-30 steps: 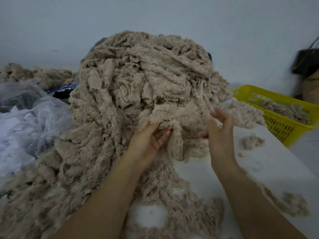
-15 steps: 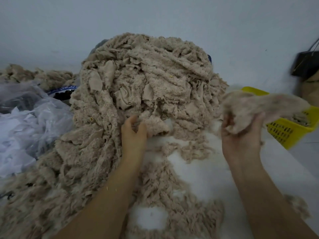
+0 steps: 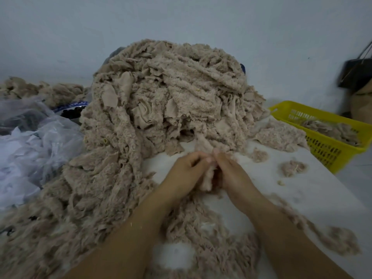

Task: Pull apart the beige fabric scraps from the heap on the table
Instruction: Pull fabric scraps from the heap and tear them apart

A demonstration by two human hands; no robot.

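Note:
A tall heap of beige fleecy fabric scraps (image 3: pixel 171 93) fills the middle of the white table (image 3: pixel 314 190) and spills toward me on the left. At the heap's front foot, my left hand (image 3: pixel 187 172) and my right hand (image 3: pixel 231 174) meet, fingers curled, both pinching one beige scrap (image 3: pixel 207 178) that still runs up into the heap. The scrap's lower end hangs between my palms. Loose tufts (image 3: pixel 292 167) lie on the table to the right.
A yellow slotted basket (image 3: pixel 330 146) holding beige scraps stands at the right table edge. Crumpled clear plastic bags (image 3: pixel 34 141) lie on the left, with more beige scraps (image 3: pixel 46 91) behind them. A dark bag (image 3: pixel 356 75) hangs by the wall at far right.
My right hand came back from the basket side without the scrap it held and joined my left hand. Both now pinch a new scrap at the heap's foot.

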